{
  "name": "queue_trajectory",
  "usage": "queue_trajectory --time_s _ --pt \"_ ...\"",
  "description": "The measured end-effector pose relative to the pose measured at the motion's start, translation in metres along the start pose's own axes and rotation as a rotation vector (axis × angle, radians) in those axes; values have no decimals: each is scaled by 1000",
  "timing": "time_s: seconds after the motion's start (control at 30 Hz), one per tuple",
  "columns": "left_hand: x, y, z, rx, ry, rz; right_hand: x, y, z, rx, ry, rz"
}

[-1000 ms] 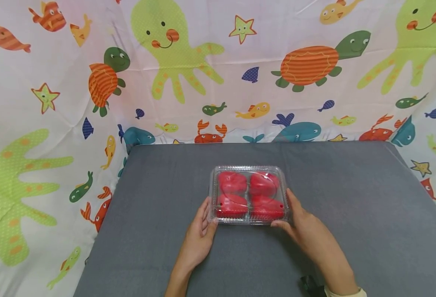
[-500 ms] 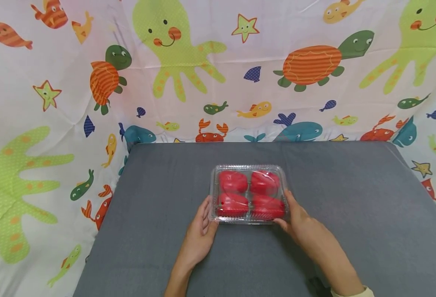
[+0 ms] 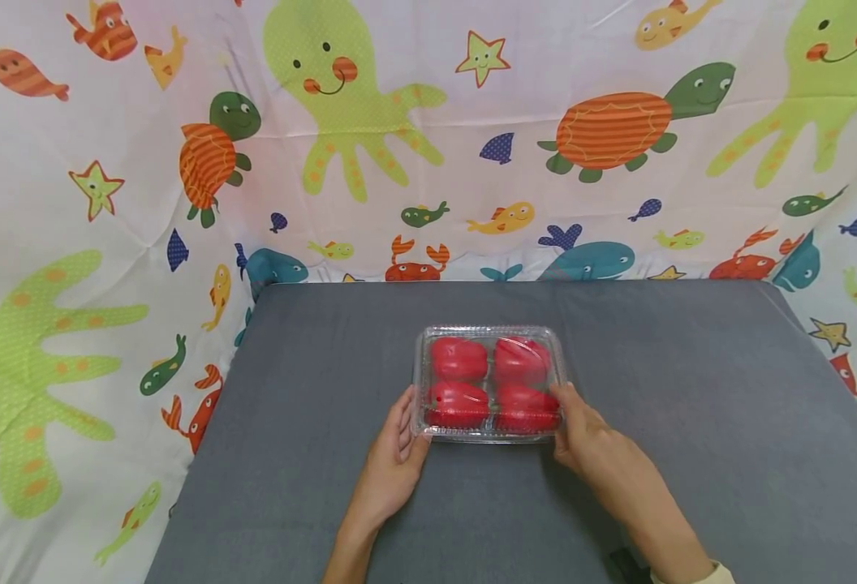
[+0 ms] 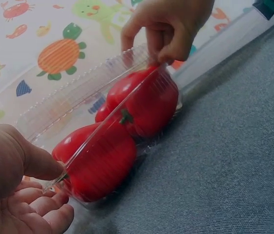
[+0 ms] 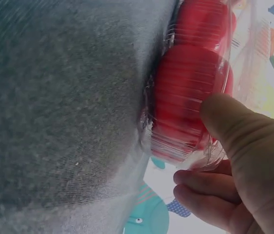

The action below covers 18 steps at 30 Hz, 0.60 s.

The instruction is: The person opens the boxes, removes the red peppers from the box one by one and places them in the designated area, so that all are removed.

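The left hand (image 3: 392, 466) grips the clear plastic box (image 3: 488, 331) at its near left corner, while the right hand (image 3: 607, 454) is pinching its right side, close to the front. The box lies on the gray table (image 3: 312, 405) between both hands, and four red peppers (image 3: 458, 359) (one green stem (image 4: 126, 117) shows well) rest inside in two rows.

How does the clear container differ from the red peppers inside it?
Colour: the clear container is see-through, while the red peppers are opaque.
Shape: the clear container is rectangular with ridged edges; the red peppers are rounded.
Contact: the left hand and right hand hold the clear container, whereas the red peppers sit inside its walls.
Both show shiny highlights.
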<state>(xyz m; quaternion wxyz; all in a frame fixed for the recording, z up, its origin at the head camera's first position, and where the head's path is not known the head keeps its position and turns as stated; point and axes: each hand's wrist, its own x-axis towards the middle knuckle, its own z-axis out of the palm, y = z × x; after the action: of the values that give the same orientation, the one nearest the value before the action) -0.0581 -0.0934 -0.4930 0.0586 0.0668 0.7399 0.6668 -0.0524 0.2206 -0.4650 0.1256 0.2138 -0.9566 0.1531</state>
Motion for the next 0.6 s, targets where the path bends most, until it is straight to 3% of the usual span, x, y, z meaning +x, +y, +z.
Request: queue_trajectory --time_s 0.17,0.37,0.5,0.6 --pt "4 0 -1 -23 -26 13 0 0 1 -32 -4 -17" --pt "14 2 -3 -96 -64 -19 1 4 2 -57 45 -72" --pt "25 4 -4 -44 -66 -26 1 9 1 -77 101 -119" --pt "33 4 -5 -1 -69 -25 2 10 -1 -70 91 -117"
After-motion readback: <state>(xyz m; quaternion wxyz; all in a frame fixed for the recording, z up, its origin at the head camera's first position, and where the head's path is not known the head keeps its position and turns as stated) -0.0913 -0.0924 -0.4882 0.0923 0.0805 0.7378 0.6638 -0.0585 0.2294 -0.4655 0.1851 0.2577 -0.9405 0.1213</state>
